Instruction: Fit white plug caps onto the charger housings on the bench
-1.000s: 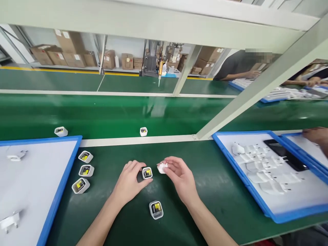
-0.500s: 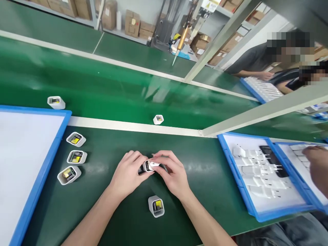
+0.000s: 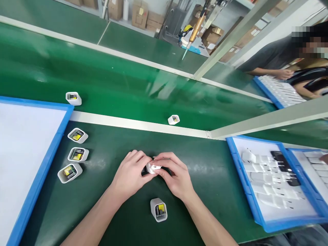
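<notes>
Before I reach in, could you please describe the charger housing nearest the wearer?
Over the green worktable are the left hand and right hand. Nearer the wearer is an open white charger housing; unlike the three housings beside the left blue-rimmed tray, it stands alone.

The pronged plug cap [image 3: 155, 168] is plain white; the open charger housing [image 3: 153, 209] white outside, yellow and black within. Deep green worktop [image 3: 205, 191], brighter green conveyor belt [image 3: 115, 89], off-white rail [image 3: 138, 125] between. Left tray [image 3: 30, 101] and right tray [image 3: 244, 184]: blue rims, white beds. Phone [image 3: 280, 160] black, cartons [image 3: 139, 14] brown, dispensing syringe [image 3: 196, 29] amber with a pale teal tip [image 3: 185, 53], co-worker's shirt [image 3: 271, 56] dark grey
</notes>
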The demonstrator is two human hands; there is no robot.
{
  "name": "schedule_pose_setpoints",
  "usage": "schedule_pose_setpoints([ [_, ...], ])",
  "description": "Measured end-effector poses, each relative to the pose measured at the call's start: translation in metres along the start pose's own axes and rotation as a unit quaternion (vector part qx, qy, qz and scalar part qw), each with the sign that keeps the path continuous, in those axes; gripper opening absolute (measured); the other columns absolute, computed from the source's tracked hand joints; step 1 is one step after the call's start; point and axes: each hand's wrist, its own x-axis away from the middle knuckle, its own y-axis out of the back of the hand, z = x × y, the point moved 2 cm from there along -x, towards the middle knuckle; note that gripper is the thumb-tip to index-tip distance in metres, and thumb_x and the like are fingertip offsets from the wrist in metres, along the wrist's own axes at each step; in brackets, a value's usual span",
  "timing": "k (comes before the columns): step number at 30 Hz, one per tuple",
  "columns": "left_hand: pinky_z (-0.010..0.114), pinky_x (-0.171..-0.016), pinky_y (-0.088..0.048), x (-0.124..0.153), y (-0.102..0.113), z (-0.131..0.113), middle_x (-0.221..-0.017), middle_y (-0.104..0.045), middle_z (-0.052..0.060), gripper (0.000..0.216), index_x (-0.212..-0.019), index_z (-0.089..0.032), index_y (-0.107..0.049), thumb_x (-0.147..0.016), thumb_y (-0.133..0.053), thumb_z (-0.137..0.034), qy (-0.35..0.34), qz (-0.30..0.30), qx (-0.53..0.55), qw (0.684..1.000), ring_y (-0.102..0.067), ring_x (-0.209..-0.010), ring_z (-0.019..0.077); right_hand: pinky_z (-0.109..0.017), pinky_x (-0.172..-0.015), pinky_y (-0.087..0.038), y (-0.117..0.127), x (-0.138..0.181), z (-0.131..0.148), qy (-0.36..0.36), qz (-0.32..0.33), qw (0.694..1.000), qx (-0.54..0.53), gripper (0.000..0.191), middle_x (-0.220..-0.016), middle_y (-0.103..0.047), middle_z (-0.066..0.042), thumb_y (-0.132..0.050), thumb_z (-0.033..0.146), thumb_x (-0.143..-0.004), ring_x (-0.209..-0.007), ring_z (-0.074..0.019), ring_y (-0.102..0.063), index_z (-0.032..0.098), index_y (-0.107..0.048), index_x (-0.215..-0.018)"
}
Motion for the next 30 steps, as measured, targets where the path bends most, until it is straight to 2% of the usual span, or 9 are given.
schedule_pose_setpoints([
  [6,0.034,-0.08,-0.046,0.0,-0.001,0.0,-0.093,-0.064,0.0,0.013,-0.097,-0.021,-0.064,-0.095,-0.068,-0.033,0.002,0.004,0.002,1.0,-0.055,-0.088,0.0177,-0.032,-0.09,-0.058,-0.002,0.0,0.0,0.015,-0.013,1.0,0.013,0.03,-0.113,-0.068,-0.004,-0.068,0.006,-0.094,-0.105,-0.0185,-0.068,0.028,-0.073,-0.113],
  [10,0.033,-0.08,-0.045,0.0,-0.001,-0.001,-0.092,-0.064,0.0,0.013,-0.097,-0.021,-0.065,-0.097,-0.064,-0.034,0.008,0.006,-0.001,1.0,-0.056,-0.087,0.0175,-0.038,-0.099,-0.057,-0.007,0.004,0.0,0.004,-0.031,0.999,-0.008,0.027,-0.114,-0.068,-0.004,-0.067,0.007,-0.094,-0.11,-0.0209,-0.067,0.028,-0.074,-0.111],
  [16,0.032,-0.083,-0.048,0.001,0.002,0.0,-0.098,-0.066,0.002,0.016,-0.099,-0.022,-0.066,-0.096,-0.064,-0.038,0.025,0.015,0.01,1.0,-0.058,-0.092,0.0183,-0.038,-0.098,-0.058,-0.015,0.009,-0.009,-0.04,-0.041,0.994,-0.093,0.014,-0.117,-0.065,-0.008,-0.066,0.024,-0.099,-0.111,-0.0217,-0.067,0.027,-0.074,-0.111],
  [19,0.031,-0.084,-0.051,0.004,0.007,0.0,-0.098,-0.068,0.002,0.024,-0.097,-0.022,-0.067,-0.093,-0.066,-0.046,0.051,0.01,0.053,0.997,-0.061,-0.094,0.0192,-0.043,-0.109,-0.053,-0.009,0.013,-0.011,-0.032,-0.054,0.984,-0.168,0.041,-0.138,-0.053,-0.012,-0.075,0.042,-0.093,-0.127,-0.0255,-0.061,0.027,-0.066,-0.13],
  [21,0.03,-0.081,-0.053,0.006,0.01,-0.003,-0.095,-0.068,0.002,0.032,-0.092,-0.022,-0.068,-0.091,-0.066,-0.054,0.076,0.024,0.096,0.992,-0.064,-0.089,0.0189,-0.046,-0.116,-0.045,-0.001,0.02,-0.002,0.014,-0.05,0.991,-0.126,0.063,-0.145,-0.048,-0.014,-0.082,0.05,-0.085,-0.138,-0.0281,-0.052,0.026,-0.059,-0.139],
  [22,0.029,-0.078,-0.054,0.007,0.01,-0.006,-0.092,-0.068,0.001,0.035,-0.09,-0.022,-0.068,-0.089,-0.065,-0.057,0.087,0.041,0.118,0.988,-0.064,-0.085,0.0185,-0.045,-0.118,-0.043,0.001,0.025,0.006,0.042,-0.031,0.996,-0.078,0.064,-0.145,-0.049,-0.014,-0.083,0.05,-0.084,-0.139,-0.0278,-0.05,0.025,-0.059,-0.138],
  [25,0.026,-0.069,-0.056,0.009,0.003,-0.02,-0.087,-0.068,0.0,0.043,-0.088,-0.024,-0.07,-0.083,-0.066,-0.067,0.103,0.112,0.166,0.974,-0.066,-0.079,0.0187,-0.035,-0.112,-0.048,0.007,0.044,0.032,0.102,0.0,0.992,0.07,0.036,-0.134,-0.058,-0.014,-0.072,0.041,-0.095,-0.13,-0.0227,-0.057,0.021,-0.068,-0.125],
  [28,0.026,-0.072,-0.06,0.009,-0.012,-0.039,-0.095,-0.072,0.002,0.046,-0.101,-0.028,-0.073,-0.084,-0.062,-0.07,0.085,0.18,0.191,0.961,-0.069,-0.086,0.0206,-0.027,-0.102,-0.054,0.027,0.068,0.051,0.109,-0.073,0.982,0.138,0.024,-0.121,-0.065,-0.011,-0.065,0.037,-0.1,-0.113,-0.0181,-0.066,0.021,-0.072,-0.116],
  [30,0.028,-0.077,-0.063,0.009,-0.022,-0.048,-0.109,-0.073,0.004,0.051,-0.12,-0.032,-0.069,-0.088,-0.056,-0.069,0.063,0.212,0.199,0.955,-0.071,-0.094,0.0221,-0.027,-0.097,-0.056,0.06,0.095,0.052,0.058,-0.153,0.972,0.169,0.025,-0.118,-0.066,-0.009,-0.071,0.037,-0.095,-0.108,-0.0183,-0.067,0.024,-0.073,-0.117],
])
